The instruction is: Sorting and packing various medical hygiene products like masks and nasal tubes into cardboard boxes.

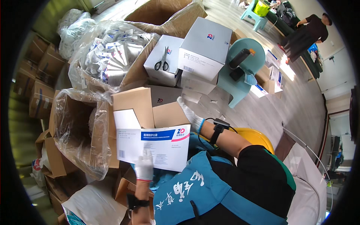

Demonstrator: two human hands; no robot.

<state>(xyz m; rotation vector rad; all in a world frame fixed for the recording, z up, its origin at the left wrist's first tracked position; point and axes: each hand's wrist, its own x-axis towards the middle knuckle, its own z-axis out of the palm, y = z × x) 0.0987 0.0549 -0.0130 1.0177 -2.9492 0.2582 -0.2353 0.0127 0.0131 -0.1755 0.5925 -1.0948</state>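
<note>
Both gloved hands, left hand (144, 167) and right hand (190, 115), grasped the white printed carton (152, 144); grip near opposite edges appeared advisable for squareness.

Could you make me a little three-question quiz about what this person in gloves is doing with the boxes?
1. True or false: the scissors lie on a white box.
2. What does the left hand touch? A) a flat white carton B) the teal stool C) a bottle
3. What lines the open brown box beside the carton?

Key
1. True.
2. A; the right hand is at the carton's top right corner.
3. A clear plastic bag.
</note>
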